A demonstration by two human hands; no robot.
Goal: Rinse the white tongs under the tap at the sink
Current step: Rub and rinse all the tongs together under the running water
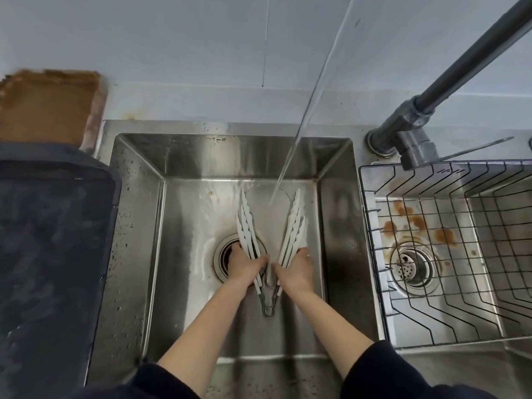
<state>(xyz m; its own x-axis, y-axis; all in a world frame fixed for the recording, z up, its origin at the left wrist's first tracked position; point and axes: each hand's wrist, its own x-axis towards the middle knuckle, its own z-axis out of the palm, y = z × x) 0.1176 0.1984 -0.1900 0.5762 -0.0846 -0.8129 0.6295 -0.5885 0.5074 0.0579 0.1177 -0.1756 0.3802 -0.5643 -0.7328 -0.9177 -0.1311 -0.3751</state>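
Note:
Several white tongs with scalloped tips and metal hinged ends are held spread in a V low in the steel sink. My left hand grips the left arms over the drain. My right hand grips the right arms. A stream of water falls from above and lands between the spread tips, just left of the right arms. The grey tap stands at the sink's back right, its spout running out of view at the top right.
A second basin on the right holds a black wire rack, rust stains and its own drain. A dark tray lies on the left counter, with a brown board behind it against the pale wall.

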